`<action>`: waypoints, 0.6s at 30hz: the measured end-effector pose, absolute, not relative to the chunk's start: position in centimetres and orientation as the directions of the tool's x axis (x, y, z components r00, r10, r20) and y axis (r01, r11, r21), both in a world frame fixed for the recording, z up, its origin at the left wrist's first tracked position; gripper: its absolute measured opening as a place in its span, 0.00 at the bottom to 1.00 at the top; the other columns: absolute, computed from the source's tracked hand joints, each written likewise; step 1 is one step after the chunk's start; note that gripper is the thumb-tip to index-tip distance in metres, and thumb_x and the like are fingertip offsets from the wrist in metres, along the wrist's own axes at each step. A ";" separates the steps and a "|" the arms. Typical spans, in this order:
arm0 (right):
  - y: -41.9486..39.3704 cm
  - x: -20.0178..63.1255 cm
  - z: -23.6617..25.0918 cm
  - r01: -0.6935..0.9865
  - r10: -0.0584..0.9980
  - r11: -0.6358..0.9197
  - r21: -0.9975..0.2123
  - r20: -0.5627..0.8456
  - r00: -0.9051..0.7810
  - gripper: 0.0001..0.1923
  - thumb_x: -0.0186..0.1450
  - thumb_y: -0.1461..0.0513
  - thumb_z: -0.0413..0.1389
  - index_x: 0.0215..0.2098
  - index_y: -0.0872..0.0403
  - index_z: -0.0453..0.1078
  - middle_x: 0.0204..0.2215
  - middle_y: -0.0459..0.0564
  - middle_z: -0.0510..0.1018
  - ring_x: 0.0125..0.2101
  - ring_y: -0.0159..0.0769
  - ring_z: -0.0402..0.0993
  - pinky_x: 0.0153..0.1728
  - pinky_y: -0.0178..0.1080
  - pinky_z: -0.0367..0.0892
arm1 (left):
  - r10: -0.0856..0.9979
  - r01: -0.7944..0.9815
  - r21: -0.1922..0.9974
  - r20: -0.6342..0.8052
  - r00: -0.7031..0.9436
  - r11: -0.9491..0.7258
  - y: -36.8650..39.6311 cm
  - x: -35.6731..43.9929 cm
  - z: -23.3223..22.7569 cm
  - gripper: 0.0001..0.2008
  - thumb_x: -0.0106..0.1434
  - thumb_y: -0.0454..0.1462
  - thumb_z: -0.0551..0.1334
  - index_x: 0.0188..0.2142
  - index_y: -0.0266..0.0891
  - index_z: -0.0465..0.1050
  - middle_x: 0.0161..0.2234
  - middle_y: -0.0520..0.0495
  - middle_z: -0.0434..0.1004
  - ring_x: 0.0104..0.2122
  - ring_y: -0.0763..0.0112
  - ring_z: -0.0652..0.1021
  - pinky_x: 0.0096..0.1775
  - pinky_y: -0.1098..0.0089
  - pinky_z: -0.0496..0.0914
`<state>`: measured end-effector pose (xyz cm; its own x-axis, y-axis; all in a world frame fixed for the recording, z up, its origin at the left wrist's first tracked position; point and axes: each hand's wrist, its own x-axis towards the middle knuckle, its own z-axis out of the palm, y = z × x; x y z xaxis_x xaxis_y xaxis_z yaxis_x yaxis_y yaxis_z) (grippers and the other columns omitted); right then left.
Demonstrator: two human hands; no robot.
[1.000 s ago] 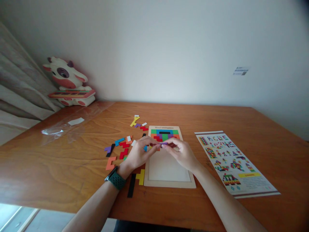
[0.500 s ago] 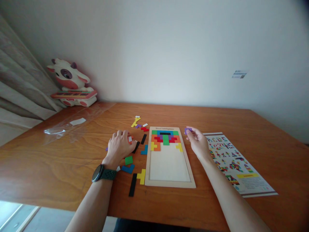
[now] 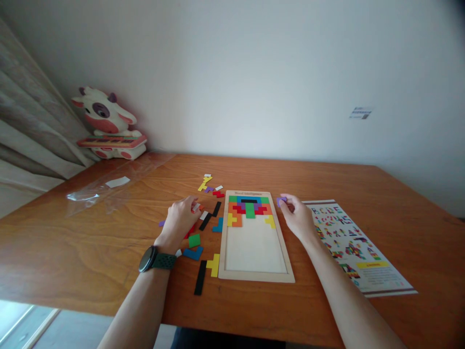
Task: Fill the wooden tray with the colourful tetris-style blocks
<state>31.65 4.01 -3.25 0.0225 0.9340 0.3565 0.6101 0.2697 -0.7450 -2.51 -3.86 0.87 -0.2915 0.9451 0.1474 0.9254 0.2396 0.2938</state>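
Observation:
My right hand [image 3: 300, 215] pinches a small purple puzzle piece [image 3: 281, 200] just right of the wooden puzzle board [image 3: 254, 280]. My left hand [image 3: 178, 220], with a dark watch on its wrist, is over the loose pieces left of the board. Its fingers are curled onto a small white puzzle piece [image 3: 196, 207], and an orange piece [image 3: 202, 207] shows beside them; the palm hides part of the pile. The board's upper part holds fitted coloured pieces, such as a green T piece [image 3: 250, 209] and a yellow piece [image 3: 270, 221] at the right edge.
Loose pieces lie left of the board, among them a green square [image 3: 194, 240], a blue piece [image 3: 193, 253] and a long black bar [image 3: 200, 277]. A printed pattern sheet [image 3: 381, 278] is on the right. Clear plastic wrap [image 3: 87, 198] and a cow toy keyboard [image 3: 112, 140] are at left.
The fingers of my left hand have curled in and the thumb has drawn back, uncovering a white piece and red beneath. My right hand has lowered slightly with the purple piece.

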 end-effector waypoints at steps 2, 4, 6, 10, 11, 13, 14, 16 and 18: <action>4.0 31.7 -3.3 0.653 0.929 0.277 -0.705 0.371 0.006 0.21 0.65 0.50 0.53 0.48 0.53 0.75 0.39 0.56 0.84 0.35 0.44 0.80 0.39 0.46 0.73 | 0.946 0.925 0.303 0.157 -0.284 0.228 -3.8 -2.6 0.7 0.16 0.62 0.38 0.60 0.49 0.41 0.77 0.44 0.44 0.84 0.46 0.58 0.82 0.45 0.66 0.73; 4.0 31.8 -3.5 0.680 0.932 0.265 -0.684 0.364 0.002 0.18 0.66 0.52 0.53 0.47 0.52 0.75 0.38 0.55 0.84 0.36 0.44 0.81 0.40 0.45 0.73 | 0.943 0.921 0.322 0.175 -0.284 0.218 -3.8 -2.7 0.5 0.15 0.62 0.38 0.61 0.48 0.42 0.77 0.43 0.45 0.85 0.45 0.59 0.82 0.44 0.66 0.73; 3.9 31.8 -3.6 0.714 0.940 0.243 -0.657 0.342 -0.005 0.16 0.66 0.54 0.53 0.47 0.52 0.75 0.37 0.54 0.84 0.37 0.44 0.81 0.40 0.45 0.72 | 0.941 0.916 0.342 0.186 -0.284 0.209 -3.8 -2.7 0.3 0.14 0.62 0.38 0.61 0.47 0.42 0.78 0.41 0.46 0.85 0.43 0.60 0.83 0.43 0.67 0.73; 3.8 31.8 -3.6 0.794 0.948 0.240 -0.558 0.312 -0.067 0.14 0.67 0.57 0.53 0.47 0.52 0.76 0.38 0.54 0.84 0.37 0.44 0.81 0.40 0.44 0.72 | 0.954 0.943 0.301 0.213 -0.212 0.142 -4.0 -2.8 0.4 0.12 0.65 0.38 0.58 0.42 0.43 0.79 0.39 0.45 0.85 0.40 0.61 0.83 0.41 0.67 0.73; 3.8 31.8 -3.7 0.813 0.944 0.250 -0.526 0.319 -0.084 0.14 0.67 0.58 0.53 0.46 0.52 0.76 0.38 0.55 0.84 0.38 0.45 0.80 0.40 0.44 0.72 | 0.955 0.952 0.280 0.228 -0.191 0.123 -4.0 -2.7 0.5 0.12 0.66 0.38 0.56 0.42 0.42 0.79 0.40 0.44 0.84 0.41 0.60 0.82 0.42 0.66 0.73; 3.7 31.7 -3.7 0.843 0.934 0.269 -0.466 0.339 -0.110 0.14 0.67 0.59 0.52 0.46 0.54 0.76 0.38 0.56 0.83 0.38 0.45 0.79 0.40 0.45 0.71 | 0.954 0.963 0.245 0.247 -0.173 0.111 -4.1 -2.7 0.7 0.14 0.69 0.38 0.54 0.42 0.42 0.79 0.42 0.43 0.83 0.43 0.58 0.81 0.42 0.65 0.73; 3.7 31.7 -3.7 0.853 0.931 0.274 -0.444 0.346 -0.119 0.14 0.67 0.59 0.52 0.46 0.54 0.76 0.38 0.56 0.82 0.38 0.46 0.79 0.41 0.45 0.71 | 0.953 0.965 0.232 0.244 -0.177 0.120 -4.2 -2.7 0.8 0.15 0.69 0.38 0.53 0.42 0.41 0.78 0.43 0.42 0.83 0.43 0.58 0.81 0.43 0.64 0.73; 3.8 31.7 -3.8 0.864 0.927 0.280 -0.418 0.351 -0.131 0.14 0.67 0.60 0.52 0.46 0.54 0.75 0.38 0.57 0.81 0.39 0.46 0.78 0.40 0.45 0.70 | 0.955 0.968 0.202 0.223 -0.195 0.150 -4.2 -2.7 0.9 0.16 0.70 0.38 0.51 0.42 0.40 0.78 0.43 0.41 0.82 0.43 0.57 0.81 0.44 0.63 0.73; 3.8 31.7 -3.9 0.869 0.925 0.282 -0.407 0.357 -0.133 0.14 0.67 0.60 0.52 0.47 0.54 0.75 0.39 0.57 0.80 0.40 0.47 0.77 0.40 0.46 0.70 | 0.955 0.973 0.169 0.222 -0.195 0.160 -4.2 -2.9 0.9 0.15 0.68 0.37 0.52 0.43 0.39 0.78 0.43 0.39 0.81 0.44 0.55 0.80 0.46 0.61 0.73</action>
